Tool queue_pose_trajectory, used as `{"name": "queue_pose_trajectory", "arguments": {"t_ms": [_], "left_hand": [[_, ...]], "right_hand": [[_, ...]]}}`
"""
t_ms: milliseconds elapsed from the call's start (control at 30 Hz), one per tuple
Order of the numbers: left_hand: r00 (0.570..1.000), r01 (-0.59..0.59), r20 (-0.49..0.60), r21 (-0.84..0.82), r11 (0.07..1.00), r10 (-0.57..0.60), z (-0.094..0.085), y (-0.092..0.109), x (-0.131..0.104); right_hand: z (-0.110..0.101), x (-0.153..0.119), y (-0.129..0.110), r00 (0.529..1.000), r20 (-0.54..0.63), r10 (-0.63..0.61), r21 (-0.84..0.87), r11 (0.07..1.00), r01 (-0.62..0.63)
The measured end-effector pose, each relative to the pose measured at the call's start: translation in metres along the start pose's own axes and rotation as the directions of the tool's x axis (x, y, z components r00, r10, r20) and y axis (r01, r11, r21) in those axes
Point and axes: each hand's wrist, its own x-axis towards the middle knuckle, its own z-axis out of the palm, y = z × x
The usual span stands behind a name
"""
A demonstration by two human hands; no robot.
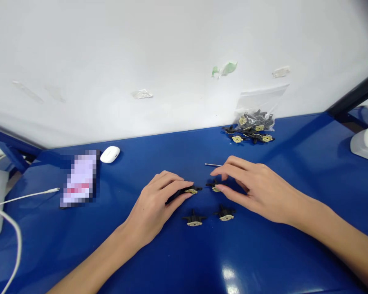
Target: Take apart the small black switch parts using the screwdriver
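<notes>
My left hand (155, 202) pinches a small black part with a gold-coloured plate (191, 191) between thumb and fingers, low over the blue table or on it. My right hand (253, 183) has thumb and forefinger apart around a second such part (215, 188). The thumb tip is at that part's plate; whether it touches I cannot tell. A thin metal rod (212, 165) lies just beyond, its other end hidden behind my right hand. Nearer to me, two more black parts stand side by side, a left one (194, 219) and a right one (226, 213).
At the back right a clear plastic bag (260, 104) of similar parts leans on the white wall, with several loose parts (248, 135) before it. A phone (81, 177), a white earbud case (110, 154) and a white cable (27, 196) are left. A white power strip (366, 145) sits far right.
</notes>
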Motion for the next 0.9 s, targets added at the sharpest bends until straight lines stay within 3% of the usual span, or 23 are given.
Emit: {"name": "queue_pose_trajectory", "arguments": {"t_ms": [433,900], "left_hand": [[1.0,-0.012,-0.015,0.002,1.0,0.012,0.0007,0.0005,-0.0005],[0.999,-0.029,-0.013,0.011,1.0,0.029,0.0001,-0.0001,-0.001]], "right_hand": [[0.0049,0.0002,0.0023,0.993,0.114,-0.033,0.026,0.999,0.031],[0.005,0.0005,0.0022,0.994,0.093,-0.053,0.014,0.999,0.052]]}}
